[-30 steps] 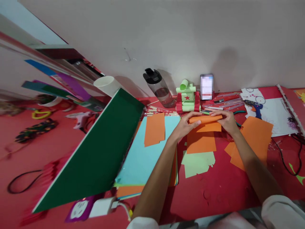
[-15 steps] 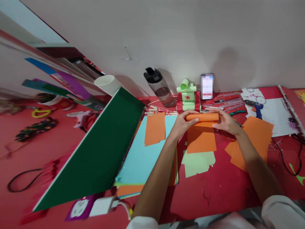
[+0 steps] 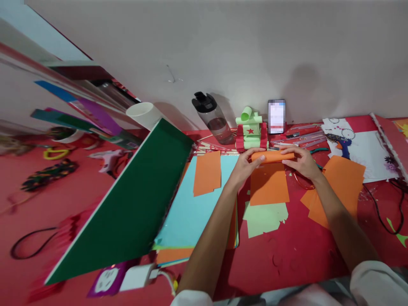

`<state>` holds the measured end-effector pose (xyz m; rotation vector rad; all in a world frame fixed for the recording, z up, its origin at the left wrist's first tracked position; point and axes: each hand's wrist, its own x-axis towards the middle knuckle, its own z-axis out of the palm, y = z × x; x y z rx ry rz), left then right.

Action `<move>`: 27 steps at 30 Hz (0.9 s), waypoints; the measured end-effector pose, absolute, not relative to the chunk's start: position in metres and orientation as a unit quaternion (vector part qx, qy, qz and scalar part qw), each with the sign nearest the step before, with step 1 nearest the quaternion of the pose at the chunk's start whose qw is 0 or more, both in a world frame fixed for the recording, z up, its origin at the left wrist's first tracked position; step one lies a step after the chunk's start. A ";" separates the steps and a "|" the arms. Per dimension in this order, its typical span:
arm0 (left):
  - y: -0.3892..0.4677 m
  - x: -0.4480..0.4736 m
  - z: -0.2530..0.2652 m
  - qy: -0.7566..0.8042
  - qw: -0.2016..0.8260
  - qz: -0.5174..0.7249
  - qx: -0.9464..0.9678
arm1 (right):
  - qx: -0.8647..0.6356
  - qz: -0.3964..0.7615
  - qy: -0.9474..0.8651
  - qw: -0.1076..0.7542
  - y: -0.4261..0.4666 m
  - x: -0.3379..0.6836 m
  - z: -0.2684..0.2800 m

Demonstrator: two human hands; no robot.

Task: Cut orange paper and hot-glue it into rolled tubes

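A rolled tube of orange paper (image 3: 270, 157) is held level between my two hands above the red table. My left hand (image 3: 247, 166) pinches its left end, thumb along the front. On the right end my right hand (image 3: 301, 162) closes with fingers over the top and thumb below. Beneath the roll lies a flat orange sheet (image 3: 269, 187), overlapping torn pale green paper (image 3: 266, 221). Just behind the hands stands a green and red paper tank model (image 3: 251, 129) with a red star.
A dark bottle (image 3: 213, 119) and a phone (image 3: 276, 117) stand by the wall. Blue sheets (image 3: 191, 216) and a slanted green board (image 3: 127, 208) are on the left. Orange sheets (image 3: 342, 187) and a blue glue gun (image 3: 342, 144) lie right; a pink glue gun (image 3: 110, 159) lies left.
The orange roll looks slightly thinner and has shifted a little to the right. My right fingers have moved further over its top.
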<state>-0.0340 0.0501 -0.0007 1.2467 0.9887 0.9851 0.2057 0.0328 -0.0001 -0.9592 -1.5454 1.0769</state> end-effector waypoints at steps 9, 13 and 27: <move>0.048 -0.034 -0.001 0.419 0.605 0.363 0.572 | -0.431 0.483 -0.522 0.555 0.035 0.199 -0.004; 0.043 -0.025 -0.001 0.407 0.604 0.334 0.599 | -0.427 0.551 -0.471 0.541 0.036 0.192 -0.011; 0.031 -0.001 -0.010 0.311 0.609 0.298 0.666 | -0.432 0.538 -0.460 0.558 0.018 0.155 0.004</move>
